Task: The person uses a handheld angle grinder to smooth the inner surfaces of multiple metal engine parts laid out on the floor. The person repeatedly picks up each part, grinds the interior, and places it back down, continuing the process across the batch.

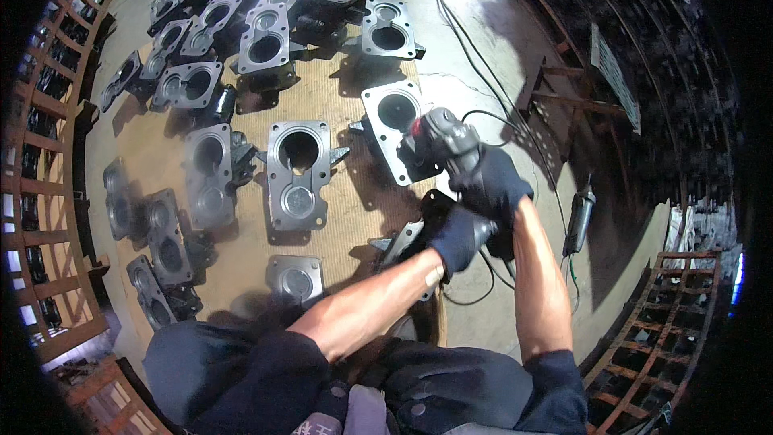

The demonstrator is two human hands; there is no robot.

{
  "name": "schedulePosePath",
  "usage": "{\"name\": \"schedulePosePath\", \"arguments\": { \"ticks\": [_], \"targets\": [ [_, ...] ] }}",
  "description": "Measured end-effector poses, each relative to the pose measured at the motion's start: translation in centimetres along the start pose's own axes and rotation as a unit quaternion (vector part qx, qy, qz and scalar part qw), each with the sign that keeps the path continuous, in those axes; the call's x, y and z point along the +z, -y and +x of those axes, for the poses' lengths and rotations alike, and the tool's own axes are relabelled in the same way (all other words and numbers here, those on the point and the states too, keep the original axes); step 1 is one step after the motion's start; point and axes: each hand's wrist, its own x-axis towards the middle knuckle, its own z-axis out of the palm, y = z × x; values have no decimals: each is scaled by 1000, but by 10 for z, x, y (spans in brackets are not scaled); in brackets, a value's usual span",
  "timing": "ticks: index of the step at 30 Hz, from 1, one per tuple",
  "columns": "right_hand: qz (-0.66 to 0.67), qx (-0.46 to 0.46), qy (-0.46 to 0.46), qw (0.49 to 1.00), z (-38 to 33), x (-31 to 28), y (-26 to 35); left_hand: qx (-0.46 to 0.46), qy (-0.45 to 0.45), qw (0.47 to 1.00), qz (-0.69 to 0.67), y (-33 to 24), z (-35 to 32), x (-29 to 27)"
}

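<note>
A dark angle grinder (451,135) with a bit of red near its head is held against the right side of a machined metal casting (389,138). My right hand (498,181), in a dark glove, wraps round the grinder's body. Lower down, my gloved left hand (460,240) is closed round what looks like the tool's rear part, mostly hidden by the fingers. The casting is a grey plate with a large round bore at its far end. Another casting (400,246) lies partly hidden beside my left wrist.
Several similar castings, one of them a near-centre casting (298,181), stand on ribbed cardboard (346,229). Black cables (459,24) cross the floor at right, near another dark power tool (580,221). Rusty metal racks (40,145) line the left; a metal stand (576,84) rises at right.
</note>
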Motion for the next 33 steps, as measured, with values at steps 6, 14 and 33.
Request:
{"name": "schedulePosePath", "arguments": {
  "ticks": [6,14,33],
  "targets": [
    [25,-5,-38,999,-33,16,-13,25,-13,976,215,21,-32,30],
    [-6,-2,-65,998,53,-22,5,-16,1,990,-137,-25,59,-21],
    [-240,-295,-68,922,89,-20,-9,34,-43,998,-24,-54,59,-36]
  ]
}}
